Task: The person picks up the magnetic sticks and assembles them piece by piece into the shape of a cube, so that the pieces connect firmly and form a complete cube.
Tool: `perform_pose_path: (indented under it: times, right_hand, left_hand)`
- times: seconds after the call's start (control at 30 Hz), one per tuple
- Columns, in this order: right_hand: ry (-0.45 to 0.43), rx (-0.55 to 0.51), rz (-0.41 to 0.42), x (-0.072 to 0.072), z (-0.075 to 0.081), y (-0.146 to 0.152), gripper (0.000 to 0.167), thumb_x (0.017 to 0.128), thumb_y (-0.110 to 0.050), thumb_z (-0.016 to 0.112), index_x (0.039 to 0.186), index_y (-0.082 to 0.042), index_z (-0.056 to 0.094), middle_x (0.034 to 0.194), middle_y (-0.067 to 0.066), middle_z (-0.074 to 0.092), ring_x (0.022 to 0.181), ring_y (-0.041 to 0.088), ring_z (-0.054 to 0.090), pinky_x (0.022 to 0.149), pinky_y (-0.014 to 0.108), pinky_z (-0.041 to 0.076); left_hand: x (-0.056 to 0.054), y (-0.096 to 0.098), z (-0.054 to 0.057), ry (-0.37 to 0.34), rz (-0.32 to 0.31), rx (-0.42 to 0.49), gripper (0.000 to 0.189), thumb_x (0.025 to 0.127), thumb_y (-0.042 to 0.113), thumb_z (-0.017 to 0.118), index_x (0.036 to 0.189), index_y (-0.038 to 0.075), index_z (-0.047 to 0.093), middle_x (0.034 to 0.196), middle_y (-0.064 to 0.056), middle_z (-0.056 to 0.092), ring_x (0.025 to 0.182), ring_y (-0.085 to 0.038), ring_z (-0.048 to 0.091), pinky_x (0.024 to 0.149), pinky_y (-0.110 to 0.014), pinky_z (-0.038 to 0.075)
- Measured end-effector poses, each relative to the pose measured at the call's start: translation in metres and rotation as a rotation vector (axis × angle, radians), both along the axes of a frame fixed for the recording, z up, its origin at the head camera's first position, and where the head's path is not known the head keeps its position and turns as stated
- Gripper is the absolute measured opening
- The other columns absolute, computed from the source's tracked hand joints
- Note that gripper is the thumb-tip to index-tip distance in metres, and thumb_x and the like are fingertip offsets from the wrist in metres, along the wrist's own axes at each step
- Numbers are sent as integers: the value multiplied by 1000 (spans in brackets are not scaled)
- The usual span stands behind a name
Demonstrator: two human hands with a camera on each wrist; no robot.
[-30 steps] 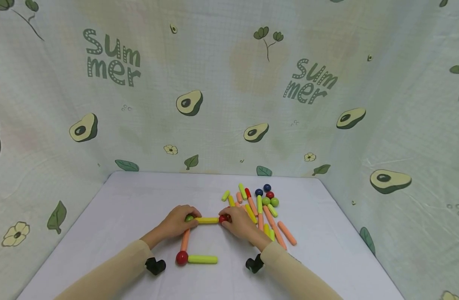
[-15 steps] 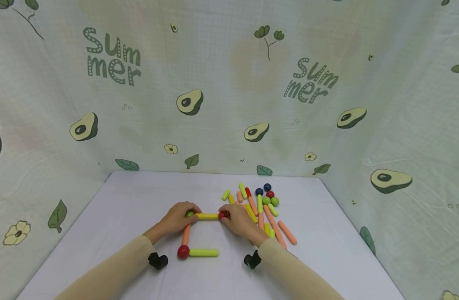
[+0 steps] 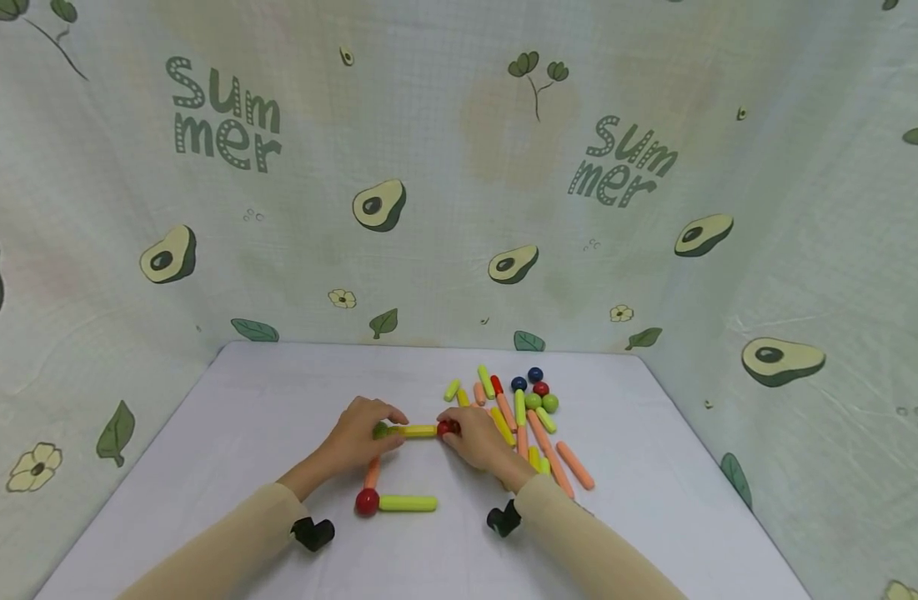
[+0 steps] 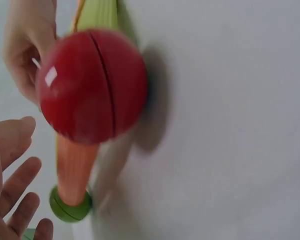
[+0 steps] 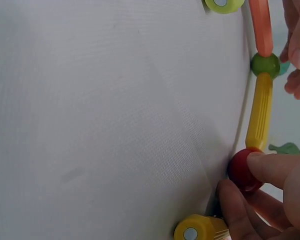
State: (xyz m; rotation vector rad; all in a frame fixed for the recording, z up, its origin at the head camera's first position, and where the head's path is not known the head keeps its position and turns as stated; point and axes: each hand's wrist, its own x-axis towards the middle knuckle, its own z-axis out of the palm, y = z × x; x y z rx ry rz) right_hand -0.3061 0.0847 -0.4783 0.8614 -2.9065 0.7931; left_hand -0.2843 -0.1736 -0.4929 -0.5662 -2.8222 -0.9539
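My right hand (image 3: 477, 437) pinches a red ball (image 5: 245, 171) between thumb and fingers, at the right end of a yellow stick (image 5: 260, 111). That stick's other end meets a green ball (image 5: 265, 65). My left hand (image 3: 361, 433) hovers right by this green ball, its fingers parted and apart from it in the wrist views. From the green ball an orange stick (image 4: 76, 167) runs toward me to another red ball (image 3: 367, 502). A lime-green stick (image 3: 408, 503) extends rightward from that red ball, making a three-sided outline.
Right of my right hand lies a spread of loose sticks, among them an orange stick (image 3: 575, 465) and a yellow stick (image 3: 503, 426). Behind them sit several balls, including a dark blue ball (image 3: 535, 374) and a green ball (image 3: 550, 403). A printed cloth (image 3: 443, 317) hangs behind the white table (image 3: 293, 375).
The joined pieces have shifted slightly away from me. My left hand has loosened from the green ball and its fingers have parted; my right hand stays on the red ball.
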Motion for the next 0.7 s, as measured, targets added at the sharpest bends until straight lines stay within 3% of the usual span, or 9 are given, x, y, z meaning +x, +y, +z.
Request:
perform_pose_path:
  times: [0.17,0.37,0.53,0.7]
  right_hand:
    - [16,-15,15,2,0,1,29,100,-14,76,129,-7,75,116,5,75,95,16,62,92,36,58]
    - [21,-19,14,2,0,1,29,99,-12,77,128,-6,75,114,6,75,93,17,62,91,36,59]
    - [7,-18,4,2,0,1,29,100,-13,76,129,-7,75,114,5,75,94,16,61,92,36,58]
    - [-14,-22,-3,2,0,1,31,100,-14,76,131,-9,74,116,4,74,96,16,61,94,36,57]
  left_hand:
    - [20,7,4,-5,-166,-11,23,95,30,83,116,23,78,108,11,75,104,-16,53,88,-37,47]
    - [42,15,7,-88,-323,-51,29,94,41,82,119,27,77,105,18,73,103,-8,54,90,-34,48]
    - [53,19,6,-94,-389,-125,27,89,43,87,113,34,78,101,29,70,94,-4,50,82,-25,45]
    - [56,22,5,-119,-391,-149,27,87,33,90,111,37,79,98,31,68,88,-3,48,75,-22,44]
